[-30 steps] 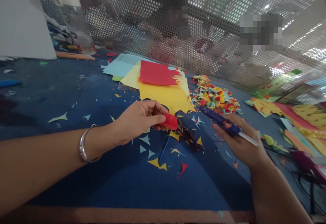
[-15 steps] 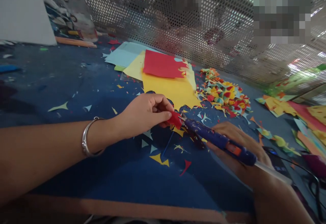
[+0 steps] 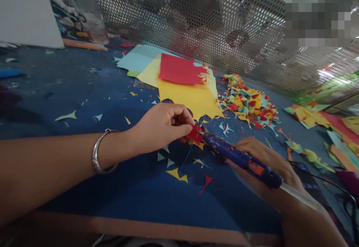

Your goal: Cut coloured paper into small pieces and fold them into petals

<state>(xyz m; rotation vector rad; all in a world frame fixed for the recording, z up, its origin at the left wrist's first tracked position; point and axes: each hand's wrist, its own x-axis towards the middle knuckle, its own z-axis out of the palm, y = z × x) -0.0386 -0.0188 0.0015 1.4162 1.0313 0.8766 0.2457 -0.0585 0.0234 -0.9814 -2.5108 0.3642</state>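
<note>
My left hand (image 3: 165, 127), with a silver bangle at the wrist, pinches a small red paper piece (image 3: 195, 134) between thumb and fingers. My right hand (image 3: 263, 164) is wrapped round a dark blue hot glue gun (image 3: 227, 148) speckled with bits. A translucent glue stick (image 3: 301, 196) sticks out of its back end. The gun's metal tip meets the red piece, or is just over it; I cannot tell whether it touches. Yellow paper shows partly beneath the red piece. Just beyond my left hand lies a yellow sheet (image 3: 190, 99) with a scalloped cut edge.
A red sheet (image 3: 182, 69) and light blue sheets (image 3: 146, 58) are stacked behind. Right of them is a heap of small coloured paper pieces (image 3: 252, 104). Paper scraps (image 3: 176, 174) litter the blue table (image 3: 126, 198). A perforated metal screen (image 3: 174, 18) borders the back; a clear bottle (image 3: 89, 15) stands left.
The glue gun's tip now lies over the red piece, which shows flatter and more open. Both hands keep their grips; the whole view has shifted slightly.
</note>
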